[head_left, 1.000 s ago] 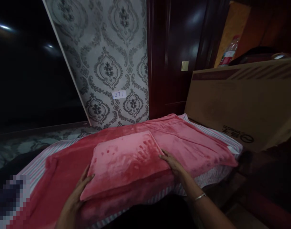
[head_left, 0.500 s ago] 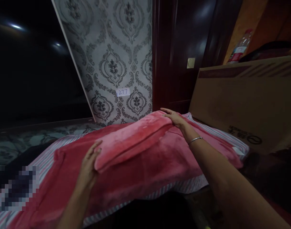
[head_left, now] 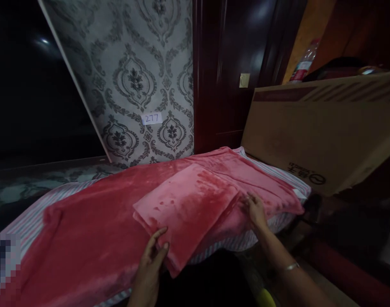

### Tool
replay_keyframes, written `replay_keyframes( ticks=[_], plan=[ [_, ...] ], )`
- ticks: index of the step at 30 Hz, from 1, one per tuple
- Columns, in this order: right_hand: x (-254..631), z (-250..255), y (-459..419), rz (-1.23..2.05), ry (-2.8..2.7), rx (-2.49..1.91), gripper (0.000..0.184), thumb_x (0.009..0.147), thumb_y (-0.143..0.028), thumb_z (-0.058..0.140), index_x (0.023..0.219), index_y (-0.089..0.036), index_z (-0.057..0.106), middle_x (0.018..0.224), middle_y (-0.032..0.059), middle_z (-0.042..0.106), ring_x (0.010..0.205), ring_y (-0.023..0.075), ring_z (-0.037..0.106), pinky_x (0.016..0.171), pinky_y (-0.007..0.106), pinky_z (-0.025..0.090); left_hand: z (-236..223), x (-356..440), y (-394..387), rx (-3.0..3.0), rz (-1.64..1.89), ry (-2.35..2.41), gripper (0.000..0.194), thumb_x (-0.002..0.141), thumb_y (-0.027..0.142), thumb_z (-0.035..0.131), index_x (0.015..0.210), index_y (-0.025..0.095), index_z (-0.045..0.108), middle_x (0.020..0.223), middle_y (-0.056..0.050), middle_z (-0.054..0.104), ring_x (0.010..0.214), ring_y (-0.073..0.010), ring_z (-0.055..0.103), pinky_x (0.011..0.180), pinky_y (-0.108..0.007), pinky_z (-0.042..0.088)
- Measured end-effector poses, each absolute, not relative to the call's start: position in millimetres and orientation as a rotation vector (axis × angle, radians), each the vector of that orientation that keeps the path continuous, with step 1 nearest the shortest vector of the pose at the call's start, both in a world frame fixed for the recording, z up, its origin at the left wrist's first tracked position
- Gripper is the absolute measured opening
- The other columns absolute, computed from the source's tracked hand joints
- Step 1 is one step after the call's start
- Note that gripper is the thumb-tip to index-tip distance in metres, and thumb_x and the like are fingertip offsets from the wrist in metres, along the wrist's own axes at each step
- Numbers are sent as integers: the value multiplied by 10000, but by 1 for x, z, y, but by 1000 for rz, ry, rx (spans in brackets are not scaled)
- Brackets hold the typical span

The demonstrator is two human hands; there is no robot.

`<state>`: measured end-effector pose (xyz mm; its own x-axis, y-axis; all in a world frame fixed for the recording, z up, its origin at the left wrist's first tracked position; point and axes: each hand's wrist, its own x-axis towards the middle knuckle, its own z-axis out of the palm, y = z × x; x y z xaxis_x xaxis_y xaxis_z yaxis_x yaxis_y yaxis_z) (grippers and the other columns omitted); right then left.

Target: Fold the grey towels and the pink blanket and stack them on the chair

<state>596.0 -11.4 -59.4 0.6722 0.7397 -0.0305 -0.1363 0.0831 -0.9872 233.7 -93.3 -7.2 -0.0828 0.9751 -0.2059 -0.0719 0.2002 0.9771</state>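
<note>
A folded bundle of pink plush cloth (head_left: 185,204) lies slantwise on a larger spread of the same red-pink plush cloth (head_left: 108,213). My left hand (head_left: 153,256) has its thumb on top of the bundle's near left edge and its fingers round that edge. Just beyond the bundle's right corner, my right hand (head_left: 255,209) touches the plush with its fingers curled together; its fingertips are partly hidden. A bracelet (head_left: 290,267) circles the right wrist. Dark smudges mark the pile on top of the bundle.
Striped cloth (head_left: 50,207) shows under the plush. Behind stand a dark screen (head_left: 38,98), patterned wallpaper with a "277" label (head_left: 151,118), and a dark red door (head_left: 220,106). At right, a large cardboard box (head_left: 310,132) sits before a plastic bottle (head_left: 305,62).
The folded part has turned and come down nearer to me, now lying flat and wider. Both hands have moved lower and closer. The right hand has left its far edge.
</note>
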Motion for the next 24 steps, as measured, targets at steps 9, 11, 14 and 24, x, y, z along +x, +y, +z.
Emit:
replay_keyframes(
  ticks=[9,11,14,24],
  plan=[
    [526,-54,-71,1276,-391,-1026,569,649,-431,786,1147,-266,567,1163,81,693,998,244,688,894,409,568,-25,220,-100,1106,991,1328,871,520,767,797,1255,322,659,1327,-73,660,1284,-338,575,1018,-386,530],
    [526,-51,-71,1422,-439,-1041,499,659,-479,776,1053,-226,602,1062,106,710,917,237,694,861,398,566,-33,207,-96,1139,860,1291,992,529,765,791,1373,282,595,1029,-115,750,905,-339,727,741,-411,614],
    [521,-52,-68,1545,-521,-1075,510,687,-590,732,993,-199,612,928,118,711,785,228,688,802,401,561,-28,186,-87,1184,754,1270,1103,530,811,753,1430,204,553,649,-73,686,463,-264,622,435,-371,512],
    [495,-55,-59,1297,-574,-1197,781,751,-716,646,1370,-261,507,1148,118,711,871,269,699,729,393,555,68,164,29,1649,1114,1388,711,579,682,783,1088,186,746,848,-87,742,940,-307,693,871,-374,572]
  ],
)
